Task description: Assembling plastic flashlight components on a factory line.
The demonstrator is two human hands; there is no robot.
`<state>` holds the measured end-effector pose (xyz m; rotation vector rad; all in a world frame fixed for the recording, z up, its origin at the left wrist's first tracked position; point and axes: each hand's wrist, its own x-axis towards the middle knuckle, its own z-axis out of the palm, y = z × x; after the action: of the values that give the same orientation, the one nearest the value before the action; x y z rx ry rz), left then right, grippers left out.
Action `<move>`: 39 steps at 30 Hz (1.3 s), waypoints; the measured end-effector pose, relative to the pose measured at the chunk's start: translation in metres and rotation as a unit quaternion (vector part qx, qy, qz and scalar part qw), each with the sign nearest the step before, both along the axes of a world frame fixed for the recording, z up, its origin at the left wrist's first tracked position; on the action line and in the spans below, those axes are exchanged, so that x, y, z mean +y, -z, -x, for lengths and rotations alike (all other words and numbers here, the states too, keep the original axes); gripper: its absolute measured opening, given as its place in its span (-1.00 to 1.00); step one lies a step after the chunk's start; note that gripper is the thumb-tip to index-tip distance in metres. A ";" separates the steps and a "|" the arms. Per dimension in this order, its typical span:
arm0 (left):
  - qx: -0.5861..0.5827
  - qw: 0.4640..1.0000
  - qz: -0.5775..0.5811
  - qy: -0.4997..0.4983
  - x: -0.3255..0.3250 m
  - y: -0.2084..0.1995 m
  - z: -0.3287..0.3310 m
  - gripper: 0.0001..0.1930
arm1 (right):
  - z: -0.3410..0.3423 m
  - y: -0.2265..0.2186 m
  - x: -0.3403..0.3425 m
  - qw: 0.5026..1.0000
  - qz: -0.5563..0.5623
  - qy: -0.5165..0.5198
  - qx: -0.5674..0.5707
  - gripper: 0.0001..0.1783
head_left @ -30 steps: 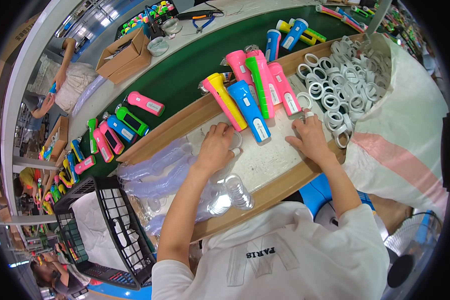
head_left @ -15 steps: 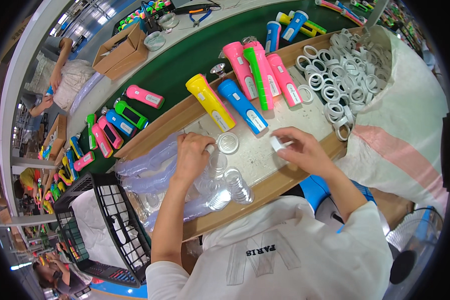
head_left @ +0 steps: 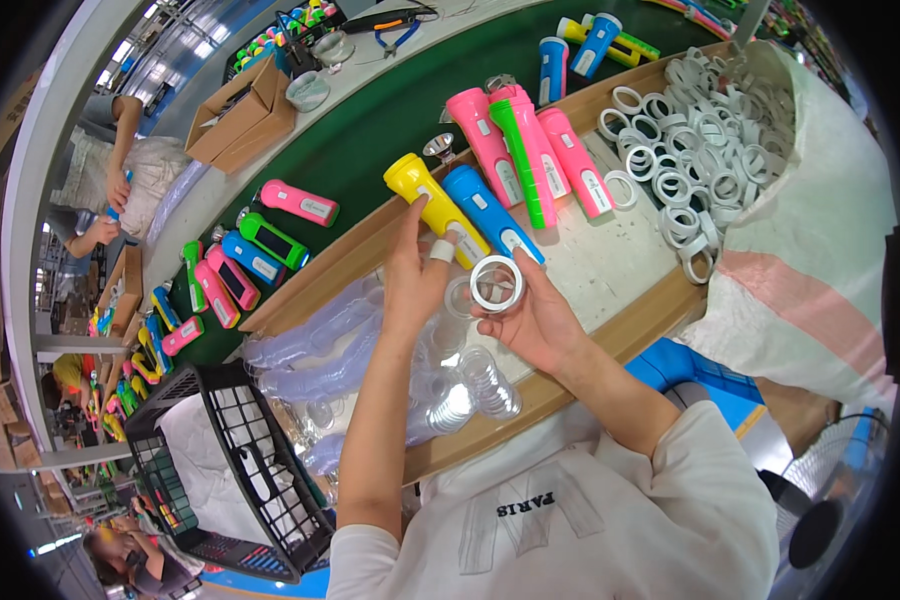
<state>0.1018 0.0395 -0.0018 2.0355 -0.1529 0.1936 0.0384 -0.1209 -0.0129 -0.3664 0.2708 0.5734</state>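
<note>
My right hand (head_left: pixel 538 325) pinches a white ring (head_left: pixel 497 260) by its rim, holding it face up over the work tray. Just left of the ring shows the edge of a clear round disc (head_left: pixel 457 298); whether it touches the ring I cannot tell. My left hand (head_left: pixel 415 275) reaches over a yellow flashlight (head_left: pixel 403 173), index finger and thumb apart and against its body. A white band wraps the left thumb. Beside it lies a blue flashlight (head_left: pixel 480 207). Below the hands are stacked clear discs (head_left: pixel 490 385) and bagged clear discs (head_left: pixel 315 340).
Pink flashlights (head_left: pixel 577 165) and a green-and-pink one (head_left: pixel 525 165) lie farther back. Many white rings (head_left: pixel 685 170) spill from a white sack (head_left: pixel 800 230) on the right. More flashlights (head_left: pixel 295 200) rest on the green belt (head_left: pixel 370 130). A black basket (head_left: pixel 240 450) stands at left.
My left hand has moved from the clear discs up to the yellow flashlight. The right hand has come left toward the middle, and its white ring is now turned face up.
</note>
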 end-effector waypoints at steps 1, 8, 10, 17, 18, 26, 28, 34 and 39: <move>0.133 0.991 0.013 0.001 -0.005 0.003 -0.001 -0.38 | 0.001 -0.001 -0.002 1.000 0.000 0.005 0.002 -0.48; 0.120 0.975 0.186 -0.009 -0.018 -0.010 0.020 -0.53 | -0.002 -0.008 -0.016 0.997 -0.016 0.079 -0.018 -0.56; 0.217 0.946 0.223 0.087 -0.025 -0.026 0.040 -0.64 | 0.000 -0.010 -0.016 0.996 -0.002 0.081 -0.034 -0.59; 0.159 0.940 0.300 -0.015 -0.012 -0.045 0.033 -0.78 | 0.004 -0.012 -0.019 0.581 0.686 0.143 -0.413 -0.20; 0.172 0.944 0.282 0.014 -0.020 -0.046 0.033 -0.76 | 0.006 -0.012 -0.018 0.581 0.686 0.145 -0.414 -0.20; 0.074 0.992 -0.101 0.019 -0.019 0.020 -0.003 -0.62 | 0.013 -0.021 -0.025 0.567 0.691 0.116 -0.434 -0.22; 0.103 0.994 -0.037 0.014 -0.018 0.023 -0.013 -0.64 | 0.014 -0.028 -0.023 0.615 0.659 0.096 -0.422 -0.22; 0.086 0.990 0.076 0.080 0.025 -0.039 0.037 -0.71 | 0.014 -0.028 -0.029 0.677 0.620 0.090 -0.386 -0.21; 0.139 0.972 0.131 0.136 0.072 -0.106 0.104 -0.71 | 0.008 -0.022 -0.017 0.674 0.606 0.117 -0.407 -0.17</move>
<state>-0.0024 0.1117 0.1045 1.7345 -0.2169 -0.2327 0.0300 -0.1382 0.0091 -1.8138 -0.2304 -0.1708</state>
